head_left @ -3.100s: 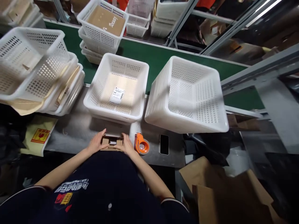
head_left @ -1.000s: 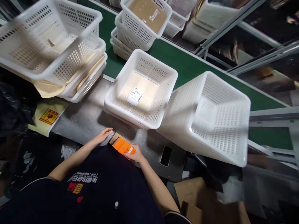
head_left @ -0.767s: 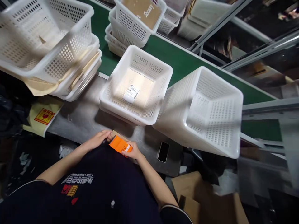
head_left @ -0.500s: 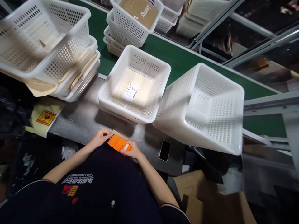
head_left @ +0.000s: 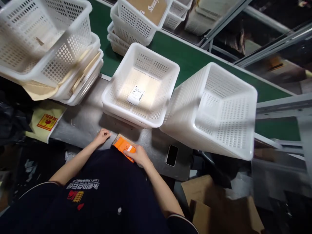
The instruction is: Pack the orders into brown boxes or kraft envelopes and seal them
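Observation:
My right hand (head_left: 138, 155) is closed on an orange tape dispenser (head_left: 123, 146) and presses it onto a small brown cardboard box (head_left: 118, 139). The box lies at the near edge of the grey metal table (head_left: 85, 120) and is mostly hidden under the dispenser. My left hand (head_left: 102, 135) rests on the table just left of the box, fingers curled, with nothing visible in them. My dark shirt hides the table's front edge below both hands.
A black phone (head_left: 172, 155) lies right of my right hand. Behind the box sits a white basket (head_left: 168, 94) holding a labelled parcel (head_left: 136, 95); a tilted basket (head_left: 243, 130) stands right, stacked baskets (head_left: 80, 39) left. Beyond them runs a green conveyor (head_left: 192, 60). Cardboard (head_left: 219, 204) lies on the floor.
My right hand took the orange dispenser from beside the box and laid it across the box. My left hand has slid a little left, off the box. The view has shifted.

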`<control>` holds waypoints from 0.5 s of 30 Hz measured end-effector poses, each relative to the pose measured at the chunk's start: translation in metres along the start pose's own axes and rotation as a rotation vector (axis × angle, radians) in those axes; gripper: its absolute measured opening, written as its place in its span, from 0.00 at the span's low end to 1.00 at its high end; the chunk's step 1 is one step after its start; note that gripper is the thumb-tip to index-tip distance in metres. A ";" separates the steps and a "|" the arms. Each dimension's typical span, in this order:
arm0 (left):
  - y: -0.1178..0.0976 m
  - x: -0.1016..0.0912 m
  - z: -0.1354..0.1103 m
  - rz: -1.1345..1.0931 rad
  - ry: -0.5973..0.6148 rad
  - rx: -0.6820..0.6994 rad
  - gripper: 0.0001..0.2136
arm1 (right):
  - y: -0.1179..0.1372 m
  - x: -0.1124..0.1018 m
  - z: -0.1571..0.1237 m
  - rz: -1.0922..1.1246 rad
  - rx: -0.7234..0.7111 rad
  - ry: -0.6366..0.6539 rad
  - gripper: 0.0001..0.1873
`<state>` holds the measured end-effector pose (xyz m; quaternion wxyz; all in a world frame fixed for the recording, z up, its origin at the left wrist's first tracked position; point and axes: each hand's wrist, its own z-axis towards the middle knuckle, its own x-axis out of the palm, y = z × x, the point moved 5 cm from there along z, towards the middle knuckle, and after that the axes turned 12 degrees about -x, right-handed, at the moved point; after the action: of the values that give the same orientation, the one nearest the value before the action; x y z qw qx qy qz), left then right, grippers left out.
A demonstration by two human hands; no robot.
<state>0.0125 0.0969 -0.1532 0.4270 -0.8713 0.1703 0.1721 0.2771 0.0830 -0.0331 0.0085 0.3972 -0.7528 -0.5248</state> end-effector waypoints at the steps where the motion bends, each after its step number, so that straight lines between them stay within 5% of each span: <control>1: 0.000 0.008 -0.003 0.014 0.016 0.001 0.16 | 0.002 0.001 0.003 -0.021 0.017 0.005 0.18; 6: 0.004 0.029 -0.016 0.056 0.057 -0.021 0.11 | 0.005 0.003 0.006 -0.043 0.039 0.010 0.16; 10: 0.009 0.017 -0.022 0.022 0.044 -0.035 0.25 | 0.003 0.003 0.002 -0.024 0.029 -0.012 0.16; 15: 0.010 0.031 -0.035 -0.151 0.294 0.017 0.32 | 0.006 0.005 0.002 -0.016 0.030 -0.021 0.17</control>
<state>0.0414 0.0582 -0.1536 0.4164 -0.8938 0.1662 0.0086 0.2699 0.0823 -0.0313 -0.0094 0.3976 -0.7574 -0.5178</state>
